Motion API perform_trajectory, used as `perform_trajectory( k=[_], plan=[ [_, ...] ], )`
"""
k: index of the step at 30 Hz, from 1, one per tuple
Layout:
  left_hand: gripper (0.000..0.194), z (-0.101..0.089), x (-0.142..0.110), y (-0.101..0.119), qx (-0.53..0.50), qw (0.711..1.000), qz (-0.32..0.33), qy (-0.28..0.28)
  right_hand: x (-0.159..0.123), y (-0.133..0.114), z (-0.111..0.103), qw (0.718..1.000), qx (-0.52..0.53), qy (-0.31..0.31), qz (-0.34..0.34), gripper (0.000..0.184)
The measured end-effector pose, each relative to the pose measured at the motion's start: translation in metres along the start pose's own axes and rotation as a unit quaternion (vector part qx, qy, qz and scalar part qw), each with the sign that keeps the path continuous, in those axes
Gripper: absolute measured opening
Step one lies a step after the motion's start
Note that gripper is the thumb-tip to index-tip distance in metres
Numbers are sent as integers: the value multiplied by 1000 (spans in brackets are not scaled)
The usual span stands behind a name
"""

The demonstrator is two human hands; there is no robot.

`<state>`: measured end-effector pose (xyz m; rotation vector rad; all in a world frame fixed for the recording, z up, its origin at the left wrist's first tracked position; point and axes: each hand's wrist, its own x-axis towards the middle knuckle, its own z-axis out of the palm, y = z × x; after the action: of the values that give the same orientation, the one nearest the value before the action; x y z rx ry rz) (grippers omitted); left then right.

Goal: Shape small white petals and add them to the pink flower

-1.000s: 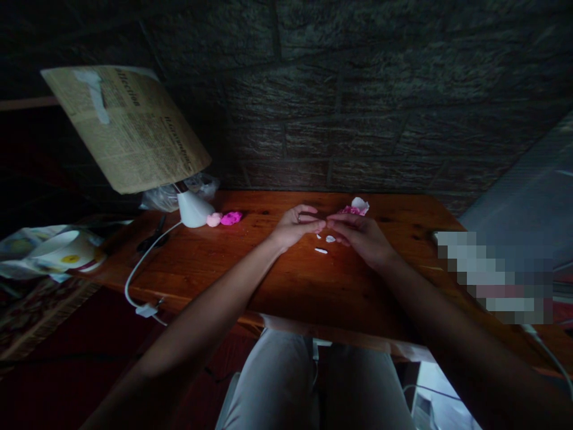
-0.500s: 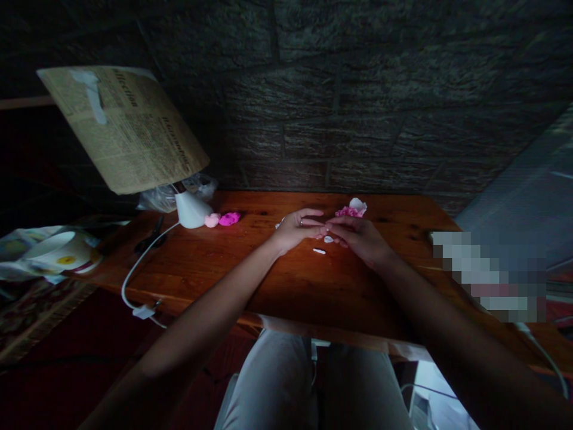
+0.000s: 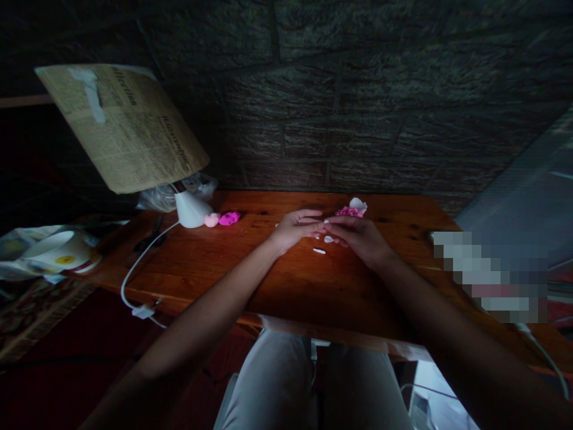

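My left hand [image 3: 299, 229] and my right hand [image 3: 357, 233] meet fingertip to fingertip above the wooden table. Between their thumbs and forefingers is a small white piece [image 3: 326, 222], perhaps soft clay. A ring shows on one left finger. Just below the fingertips lies a white petal-like piece [image 3: 329, 239], and nearer to me a short white strip [image 3: 319, 251]. Behind my right hand stands a ruffled pink form [image 3: 350, 211] with a white petal-shaped part [image 3: 359, 205] at its back. My left palm hides part of the table.
A pale pink lump [image 3: 212, 220] and a bright magenta lump [image 3: 230, 218] rest by the lamp base [image 3: 191, 210]. The lamp's cord [image 3: 128, 280] runs over the table's left front. A white cup [image 3: 60, 251] is at far left. A pixelated object lies at right.
My fingertips have shifted slightly against each other, and the white piece between them shows a little more. The things on the table have stayed in place.
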<state>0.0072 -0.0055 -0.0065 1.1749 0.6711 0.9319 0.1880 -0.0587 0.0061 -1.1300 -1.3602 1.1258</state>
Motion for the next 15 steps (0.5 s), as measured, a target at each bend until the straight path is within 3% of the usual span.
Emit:
perform_trajectory(
  k=[15],
  plan=[
    [59,-1,-6,3,25,998,32,-57,2,7,-8,1000,13,20,13,45]
  ],
)
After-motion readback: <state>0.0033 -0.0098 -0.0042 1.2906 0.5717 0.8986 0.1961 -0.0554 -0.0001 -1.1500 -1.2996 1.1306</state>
